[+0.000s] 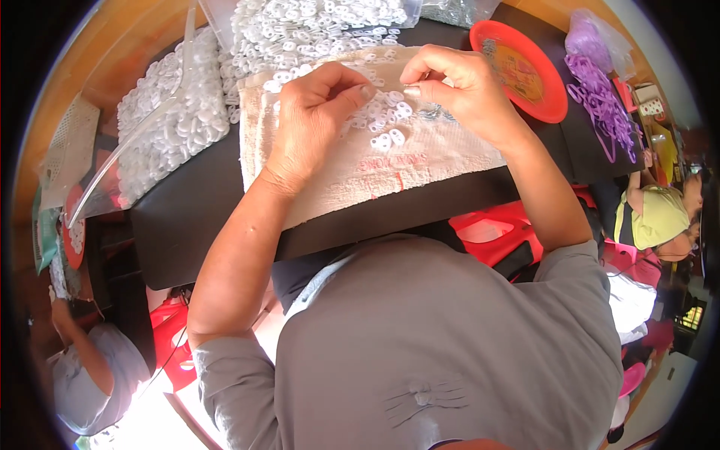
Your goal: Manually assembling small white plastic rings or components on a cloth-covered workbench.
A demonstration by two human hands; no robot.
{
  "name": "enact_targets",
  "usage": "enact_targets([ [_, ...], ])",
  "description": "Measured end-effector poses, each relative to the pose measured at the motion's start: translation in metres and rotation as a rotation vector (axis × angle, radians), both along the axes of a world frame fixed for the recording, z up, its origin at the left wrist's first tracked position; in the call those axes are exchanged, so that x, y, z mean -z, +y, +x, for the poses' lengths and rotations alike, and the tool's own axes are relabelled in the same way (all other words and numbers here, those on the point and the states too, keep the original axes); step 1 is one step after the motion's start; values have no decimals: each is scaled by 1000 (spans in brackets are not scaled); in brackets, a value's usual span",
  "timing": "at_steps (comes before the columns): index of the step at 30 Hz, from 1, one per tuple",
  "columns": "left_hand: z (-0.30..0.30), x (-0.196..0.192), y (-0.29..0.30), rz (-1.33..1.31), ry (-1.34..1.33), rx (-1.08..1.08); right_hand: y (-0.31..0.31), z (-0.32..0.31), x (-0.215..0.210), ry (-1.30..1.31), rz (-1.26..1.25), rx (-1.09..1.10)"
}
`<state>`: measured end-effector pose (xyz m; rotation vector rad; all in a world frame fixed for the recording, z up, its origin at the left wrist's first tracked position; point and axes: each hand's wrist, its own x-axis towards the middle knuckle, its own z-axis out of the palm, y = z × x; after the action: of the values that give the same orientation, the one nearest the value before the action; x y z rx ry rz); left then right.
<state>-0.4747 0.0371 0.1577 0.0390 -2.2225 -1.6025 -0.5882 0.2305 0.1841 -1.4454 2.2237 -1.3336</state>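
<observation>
Both hands hover over a cream towel point(330, 202) with red print, spread on the black table. My left hand point(319, 112) is closed, thumb and forefinger pinched together; whatever may be in the pinch is too small or hidden to make out. Facing it, my right hand point(461, 86) also pinches at the fingertips, its contents equally unclear. Between and below the hands lies a loose heap of small white plastic pieces point(386, 112) with holes in them. Beside the heap, under my right hand, are some small greyish metal-looking bits point(435, 112).
A big pile of similar white pieces point(292, 37) spreads behind the towel. At left stands a clear bag full of white pieces point(176, 112). A red oval tray point(551, 97) holds small bits at right, near purple ribbons point(600, 105). Other people point(652, 217) sit at both sides.
</observation>
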Motion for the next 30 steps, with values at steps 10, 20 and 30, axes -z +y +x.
enact_targets([
  [10,-1,-12,-14,535,-261,206,-35,13,-18,145,-54,-108],
  [20,1,-17,-23,623,-216,146,-48,27,-20,-156,-200,-84],
  [30,2,-15,-19,675,-249,192,-39,24,-11,40,-355,-126],
])
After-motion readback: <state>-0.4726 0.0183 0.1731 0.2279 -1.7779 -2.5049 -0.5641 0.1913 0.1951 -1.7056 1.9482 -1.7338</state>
